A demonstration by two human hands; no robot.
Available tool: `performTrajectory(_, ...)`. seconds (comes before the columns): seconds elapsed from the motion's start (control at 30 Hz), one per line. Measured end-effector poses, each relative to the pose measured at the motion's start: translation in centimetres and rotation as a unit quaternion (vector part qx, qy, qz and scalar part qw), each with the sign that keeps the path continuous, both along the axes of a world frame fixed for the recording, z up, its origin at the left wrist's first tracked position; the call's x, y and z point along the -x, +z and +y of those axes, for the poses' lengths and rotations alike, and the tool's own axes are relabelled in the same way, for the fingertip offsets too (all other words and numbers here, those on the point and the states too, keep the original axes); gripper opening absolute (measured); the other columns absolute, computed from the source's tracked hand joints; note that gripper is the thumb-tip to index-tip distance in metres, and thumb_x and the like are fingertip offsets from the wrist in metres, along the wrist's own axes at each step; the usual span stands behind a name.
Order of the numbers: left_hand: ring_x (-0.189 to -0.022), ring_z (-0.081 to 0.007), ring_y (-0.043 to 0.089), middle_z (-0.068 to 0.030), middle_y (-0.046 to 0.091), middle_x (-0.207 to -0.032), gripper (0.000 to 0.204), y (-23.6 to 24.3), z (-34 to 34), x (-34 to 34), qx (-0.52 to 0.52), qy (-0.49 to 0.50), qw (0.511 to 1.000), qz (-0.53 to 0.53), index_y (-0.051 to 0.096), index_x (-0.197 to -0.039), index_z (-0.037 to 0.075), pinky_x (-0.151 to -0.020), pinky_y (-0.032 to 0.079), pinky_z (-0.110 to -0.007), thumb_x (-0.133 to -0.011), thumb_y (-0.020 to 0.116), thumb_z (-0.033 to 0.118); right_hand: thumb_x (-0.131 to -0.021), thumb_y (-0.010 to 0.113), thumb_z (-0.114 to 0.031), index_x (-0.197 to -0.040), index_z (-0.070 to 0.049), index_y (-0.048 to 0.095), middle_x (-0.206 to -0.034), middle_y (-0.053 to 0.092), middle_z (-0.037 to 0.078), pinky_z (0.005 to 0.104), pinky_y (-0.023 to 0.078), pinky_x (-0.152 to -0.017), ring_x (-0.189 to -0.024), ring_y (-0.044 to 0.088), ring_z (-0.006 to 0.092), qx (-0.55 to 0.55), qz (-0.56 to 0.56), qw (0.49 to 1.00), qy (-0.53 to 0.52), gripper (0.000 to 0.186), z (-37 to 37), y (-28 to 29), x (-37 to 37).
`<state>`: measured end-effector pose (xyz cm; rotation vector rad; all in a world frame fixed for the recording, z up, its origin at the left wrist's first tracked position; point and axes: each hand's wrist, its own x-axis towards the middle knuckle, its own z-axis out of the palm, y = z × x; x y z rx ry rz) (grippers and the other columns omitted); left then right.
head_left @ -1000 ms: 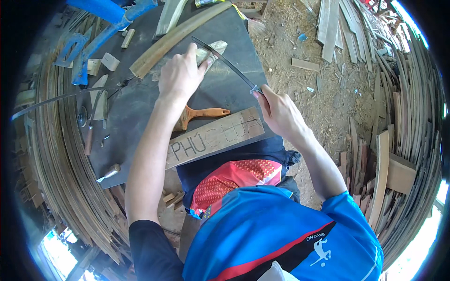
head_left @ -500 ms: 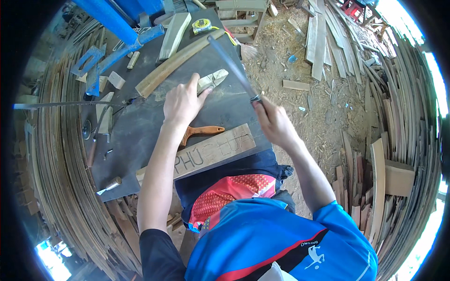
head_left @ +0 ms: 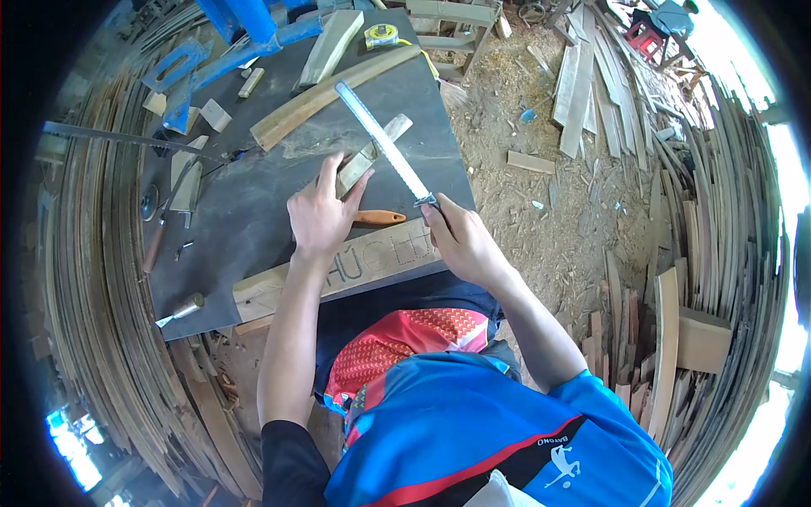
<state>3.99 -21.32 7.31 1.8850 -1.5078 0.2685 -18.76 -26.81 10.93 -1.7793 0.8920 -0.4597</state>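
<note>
On the dark tabletop point(head_left: 241, 228), my left hand point(head_left: 321, 209) grips a small pale wood block point(head_left: 355, 169) between thumb and fingers, steadying it at a slant. My right hand point(head_left: 467, 242) is wrapped round the dark handle of a narrow hand saw point(head_left: 382, 144). Its bright, toothed blade points up and to the left, crossing over the block. Whether the blade touches the wood, I cannot tell. Beside my left hand shows the orange-brown wooden handle point(head_left: 382, 218) of a brush. Nearer to me lies a board point(head_left: 262, 291) with dotted lettering, partly covered by my left forearm.
A curved wood strip point(head_left: 329, 99), a thick wood piece point(head_left: 332, 49) and a yellow tape measure point(head_left: 382, 35) lie at the far side. A blue metal frame point(head_left: 253, 42) stands far left. A small metal-tipped tool point(head_left: 182, 310) lies near left. Timber stacks point(head_left: 93, 321) flank the table.
The saw has come down and left, from beside the block to across it. My left hand and the block have shifted slightly nearer. The whole view has tilted a little.
</note>
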Motion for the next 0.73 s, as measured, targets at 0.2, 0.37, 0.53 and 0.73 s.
performTrajectory(0.2,-0.057,-0.0278,0.069,-0.0095,0.069,-0.068,0.035,-0.1,0.6,0.7,0.003,0.028,1.000,0.002,0.063,-0.110,0.010,-0.049,0.052,-0.039,-0.090,0.077,0.035,-0.107,0.049,-0.021,-0.096,0.002,0.053,-0.066,0.058,0.026,0.0512,0.041,-0.059,-0.067,0.060,0.0489,0.006,0.007,1.000,0.003,0.026,0.8,0.3,-0.4)
performTrajectory(0.37,-0.057,-0.0285,0.069,-0.0085,0.068,-0.067,0.032,0.7,-0.2,1.0,-0.006,0.010,1.000,0.008,0.062,-0.107,0.011,-0.049,0.052,-0.040,-0.092,0.075,0.036,-0.108,0.049,-0.024,-0.094,0.002,0.052,-0.064,0.058,0.019,0.0463,0.044,-0.060,-0.060,0.059,0.0378,-0.025,0.015,1.000,-0.009,0.030,0.0,0.1,0.1)
performTrajectory(0.53,-0.057,-0.0353,0.068,-0.0143,0.065,-0.061,0.039,0.2,-1.2,-0.7,0.002,0.035,0.999,0.002,0.063,-0.106,0.011,-0.050,0.051,-0.044,-0.092,0.073,0.046,-0.108,0.049,-0.026,-0.094,0.002,0.054,-0.065,0.057,0.018,0.0434,0.044,-0.060,-0.059,0.057,0.0330,0.010,-0.001,0.999,-0.038,0.032,-1.5,-0.9,0.5)
performTrajectory(0.73,-0.062,-0.0396,0.069,-0.0171,0.065,-0.062,0.043,-0.3,-2.7,-3.4,-0.028,0.055,0.997,0.041,0.062,-0.108,0.011,-0.054,0.050,-0.048,-0.093,0.070,0.051,-0.110,0.048,-0.030,-0.091,-0.003,0.056,-0.067,0.055,0.004,0.0345,0.045,-0.062,-0.062,0.052,0.0170,-0.048,0.017,0.995,-0.082,0.033,-2.8,-2.6,1.5)
